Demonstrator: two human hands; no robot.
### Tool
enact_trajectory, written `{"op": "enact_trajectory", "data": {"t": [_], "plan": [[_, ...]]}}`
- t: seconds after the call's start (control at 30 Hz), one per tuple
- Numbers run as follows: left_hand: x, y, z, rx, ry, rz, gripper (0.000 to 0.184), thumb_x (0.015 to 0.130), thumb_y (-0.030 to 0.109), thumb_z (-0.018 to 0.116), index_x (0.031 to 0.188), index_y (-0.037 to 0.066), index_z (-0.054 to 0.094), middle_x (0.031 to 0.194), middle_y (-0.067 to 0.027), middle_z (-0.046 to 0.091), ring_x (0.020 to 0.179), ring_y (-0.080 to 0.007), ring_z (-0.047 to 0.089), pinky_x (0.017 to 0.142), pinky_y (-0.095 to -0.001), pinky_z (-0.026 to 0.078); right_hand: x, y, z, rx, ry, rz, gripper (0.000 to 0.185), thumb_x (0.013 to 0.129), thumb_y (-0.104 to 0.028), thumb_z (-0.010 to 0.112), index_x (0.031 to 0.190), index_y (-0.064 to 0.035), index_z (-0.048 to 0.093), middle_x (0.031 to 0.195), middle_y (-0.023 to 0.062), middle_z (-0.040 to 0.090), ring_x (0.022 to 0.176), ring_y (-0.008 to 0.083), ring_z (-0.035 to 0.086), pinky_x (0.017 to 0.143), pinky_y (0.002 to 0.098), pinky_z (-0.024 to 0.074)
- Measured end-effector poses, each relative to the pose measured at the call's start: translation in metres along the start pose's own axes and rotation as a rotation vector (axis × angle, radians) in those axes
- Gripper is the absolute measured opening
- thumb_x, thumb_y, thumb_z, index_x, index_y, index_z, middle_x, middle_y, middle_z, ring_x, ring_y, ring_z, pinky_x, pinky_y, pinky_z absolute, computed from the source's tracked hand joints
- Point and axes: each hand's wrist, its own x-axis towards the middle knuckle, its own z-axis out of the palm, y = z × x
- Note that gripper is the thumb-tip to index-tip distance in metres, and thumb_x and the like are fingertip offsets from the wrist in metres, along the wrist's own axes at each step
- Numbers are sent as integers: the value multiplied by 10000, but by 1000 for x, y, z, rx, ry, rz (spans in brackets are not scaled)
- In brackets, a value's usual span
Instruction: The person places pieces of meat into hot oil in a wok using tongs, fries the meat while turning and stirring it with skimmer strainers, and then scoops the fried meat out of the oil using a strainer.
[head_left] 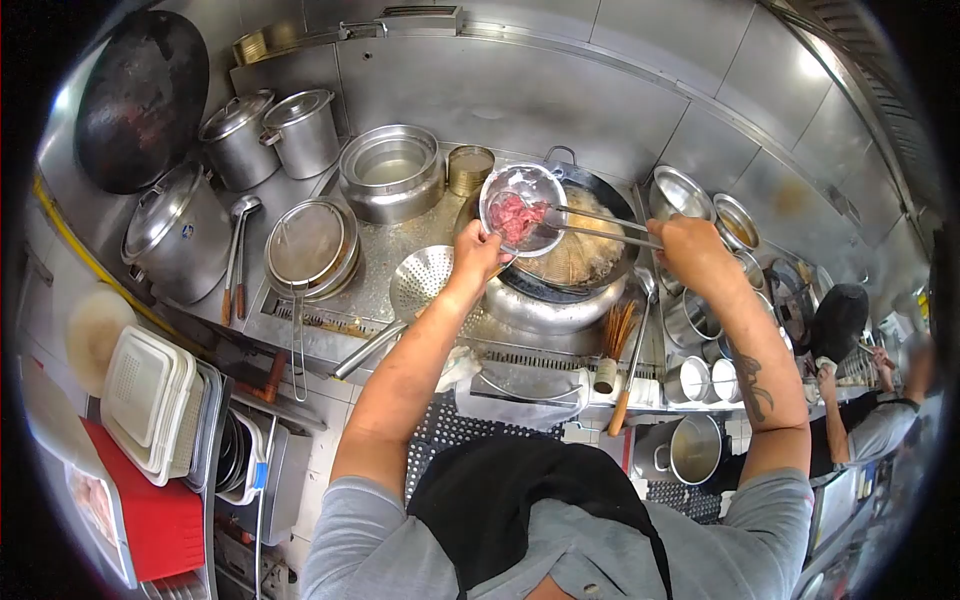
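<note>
My left hand [477, 258] is closed on the rim of a metal bowl [540, 182], which tilts above the wok. Inside the bowl lies raw red meat [517, 217]. My right hand [692, 254] grips a pair of long thin rods [610, 222], like chopsticks or tongs, whose far ends reach the meat. Under both hands sits a black wok [622, 205] with foamy, bubbling brown liquid [575, 260]. A perforated ladle [415, 280] rests on the stove just left of my left forearm.
Metal pots [392, 180] and a round strainer [305, 245] stand to the left. Right of the wok lie a bamboo brush [615, 335], a wooden-handled tool [622, 400] and several metal bowls [683, 195]. Another person's arm [835, 420] shows at far right.
</note>
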Motion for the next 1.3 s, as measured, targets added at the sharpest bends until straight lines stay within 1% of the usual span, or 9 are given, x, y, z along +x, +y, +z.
{"op": "enact_trajectory", "data": {"t": [0.13, 0.33, 0.4, 0.63, 0.73, 0.93, 1.07, 1.23, 1.3], "plan": [[6, -9, -2, 76, -23, 28, 101, 838, 28, 482, 933, 14, 514, 861, -74, 580, 691, -158, 601, 588, -260, 530, 9, 6, 29, -69, 10, -28, 291, 696, -98, 626, 982, -53, 595, 749, 159, 599, 739, 307, 596, 656, 405, 477], [15, -6, -1, -70, 54, -171, 84, 843, 52, 479, 916, 18, 505, 894, -96, 581, 697, -190, 606, 622, -292, 540, 15, 12, 48, -28, 57, -50, 242, 715, -72, 572, 951, -27, 595, 739, 161, 601, 732, 320, 594, 652, 413, 474], [22, -6, -4, -111, 82, -191, 72, 838, 66, 513, 831, 29, 453, 810, -83, 542, 702, -214, 607, 605, -323, 547, 19, 13, 43, 23, 53, 6, 185, 721, -36, 533, 891, -47, 604, 772, 163, 607, 767, 313, 607, 671, 397, 493], [38, -7, -10, -97, 108, -231, 75, 840, 67, 499, 891, 23, 467, 854, -98, 572, 739, -217, 606, 644, -338, 540, 31, 45, 40, 111, 98, 64, 202, 726, -85, 583, 922, -44, 617, 818, 180, 615, 796, 336, 596, 704, 414, 480], [41, -4, -16, -94, 153, -189, 81, 846, 56, 493, 784, 45, 442, 825, -132, 574, 677, -237, 612, 579, -327, 551, 52, 66, 64, 120, 111, 116, 199, 713, -94, 599, 901, -34, 621, 839, 192, 616, 826, 347, 592, 724, 414, 480], [31, 3, -31, -49, 210, -195, 54, 833, 41, 502, 804, 32, 457, 806, -116, 566, 690, -238, 614, 585, -335, 553, 114, 101, 182, 119, -266, 295, 292, 682, -187, 645, 919, -17, 626, 901, 208, 620, 884, 344, 595, 782, 406, 474], [15, 13, -42, 3, 207, -192, 37, 820, 19, 475, 855, 8, 471, 835, -116, 575, 709, -226, 615, 590, -314, 551, 124, 97, 206, 211, -242, 352, 296, 700, -196, 636, 872, 43, 615, 896, 250, 609, 845, 353, 608, 745, 411, 482], [16, 10, -55, 45, 196, -212, 80, 827, 27, 471, 898, -7, 483, 883, -131, 588, 707, -218, 615, 600, -303, 548, 116, 91, 156, 272, -233, 428, 320, 733, -209, 629, 921, 48, 598, 878, 241, 616, 814, 344, 614, 715, 405, 473], [17, 11, -56, 35, 195, -222, 94, 829, 29, 471, 913, -9, 488, 894, -132, 591, 709, -216, 615, 604, -300, 547, 104, 93, 130, 393, -80, 335, 362, 736, -205, 633, 996, 41, 579, 861, 229, 621, 809, 333, 617, 713, 388, 475]]}}
